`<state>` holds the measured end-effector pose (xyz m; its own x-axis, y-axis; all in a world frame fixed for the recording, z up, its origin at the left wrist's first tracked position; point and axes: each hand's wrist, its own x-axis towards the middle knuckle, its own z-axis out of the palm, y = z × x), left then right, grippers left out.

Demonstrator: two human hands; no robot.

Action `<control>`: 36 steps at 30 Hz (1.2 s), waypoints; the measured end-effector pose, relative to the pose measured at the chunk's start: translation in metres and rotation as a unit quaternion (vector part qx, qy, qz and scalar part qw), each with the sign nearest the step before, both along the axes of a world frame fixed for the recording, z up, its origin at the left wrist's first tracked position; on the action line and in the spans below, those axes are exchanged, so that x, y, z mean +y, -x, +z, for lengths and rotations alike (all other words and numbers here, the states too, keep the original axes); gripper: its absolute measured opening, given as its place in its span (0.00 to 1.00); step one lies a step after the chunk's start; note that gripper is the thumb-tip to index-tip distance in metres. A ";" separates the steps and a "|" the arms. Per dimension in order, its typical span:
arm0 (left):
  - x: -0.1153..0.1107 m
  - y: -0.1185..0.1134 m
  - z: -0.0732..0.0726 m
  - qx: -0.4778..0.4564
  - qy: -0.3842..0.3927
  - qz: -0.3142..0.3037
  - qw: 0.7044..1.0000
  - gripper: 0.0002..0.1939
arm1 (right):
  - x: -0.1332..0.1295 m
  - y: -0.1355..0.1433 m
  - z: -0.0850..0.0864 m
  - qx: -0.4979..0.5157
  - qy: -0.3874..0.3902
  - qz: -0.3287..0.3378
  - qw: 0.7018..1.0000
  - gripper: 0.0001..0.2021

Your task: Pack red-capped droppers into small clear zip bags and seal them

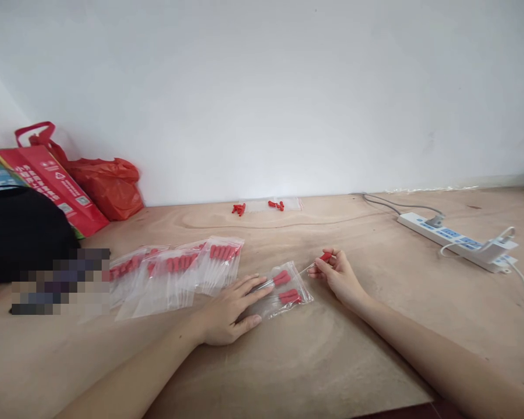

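Observation:
My left hand point(233, 308) lies flat with spread fingers on the lower part of a clear zip bag point(268, 308). Inside that bag show several red handles point(289, 296) with thin metal shafts, partly under my fingers. Just right of the bag's opening, my right hand point(338, 276) pinches a thin metal-shafted tool with a red handle point(326, 256). Its shaft points left toward the bag's mouth; whether the tip is inside I cannot tell. Left of my left hand, filled zip bags point(170, 282) with similar red-handled tools lie overlapping in a row.
Near the wall lie more red-handled pieces point(239, 209) and a clear bag point(293, 203). A white power strip point(445, 235) with plugs and cables is at the right. Red bags point(109, 186) and a black bag point(24, 233) stand at the left on the wooden table point(332, 361).

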<state>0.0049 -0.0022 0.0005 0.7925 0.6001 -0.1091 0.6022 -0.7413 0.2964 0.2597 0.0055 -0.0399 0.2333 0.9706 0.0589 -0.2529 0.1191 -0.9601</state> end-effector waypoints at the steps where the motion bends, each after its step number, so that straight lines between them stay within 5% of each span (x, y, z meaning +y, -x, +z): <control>1: 0.000 0.000 0.000 0.000 0.000 0.001 1.000 0.27 | -0.001 0.000 0.000 -0.001 0.006 0.003 1.000 0.24; 9: 0.000 0.002 -0.002 -0.018 0.009 0.013 1.000 0.28 | -0.008 0.012 0.000 -0.011 0.034 0.042 0.998 0.23; 19: 0.001 0.003 -0.005 -0.031 0.016 0.014 0.999 0.29 | -0.004 0.007 -0.004 -0.166 0.043 0.173 0.970 0.14; 28: 0.001 0.003 -0.006 -0.033 0.011 0.017 0.999 0.28 | 0.001 0.001 -0.004 -0.252 0.030 0.226 0.941 0.10; 36: 0.002 0.002 -0.006 -0.054 0.009 0.012 0.998 0.27 | -0.006 0.008 0.016 -0.263 0.018 0.261 0.929 0.21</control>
